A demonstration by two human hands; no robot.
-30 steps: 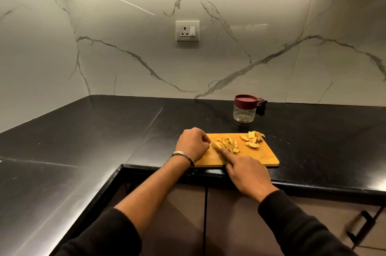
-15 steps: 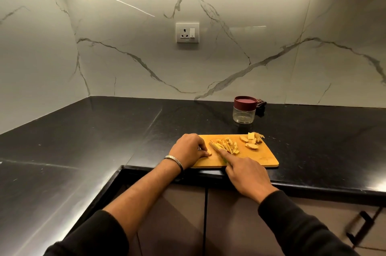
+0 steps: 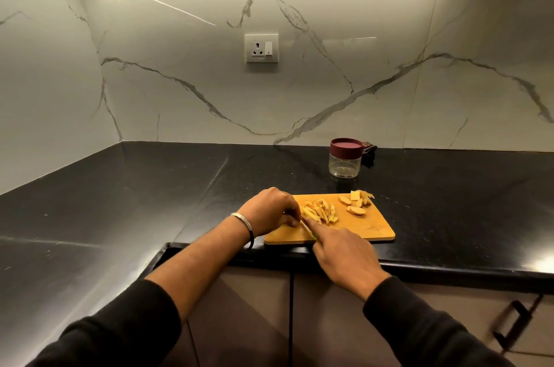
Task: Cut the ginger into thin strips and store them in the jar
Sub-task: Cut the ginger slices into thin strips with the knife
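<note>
Nearest the camera, two arms in black sleeves reach over the edge of the glossy black stone counter [image 3: 120, 202]. The right hand [image 3: 344, 255] is wrapped around a knife with a thin pale blade [image 3: 306, 227], forefinger laid along its spine; only a sliver of blade and a hint of green handle show. The left hand [image 3: 271, 208], a silver bangle [image 3: 242, 220] on its wrist, is curled at the left end of the rectangular light-wood cutting board [image 3: 359, 230], fingertips tucked down beside the blade — whether they pin a piece of ginger is hidden by the knuckles.

Just past the blade lies a loose heap of thin yellow ginger strips [image 3: 319, 211]; farther right, toward the board's back corner, sit the uncut pale ginger slices [image 3: 355, 205]. The strips look light, firm and damp, likely to cling to fingers, so pinching a small bunch from above or sweeping them with the blade's flat should serve.

Beyond the board stands the small clear glass jar with a maroon lid [image 3: 345, 158] — closed, apparently empty. A white wall socket [image 3: 261, 48] sits on the veined marble backsplash behind.
</note>
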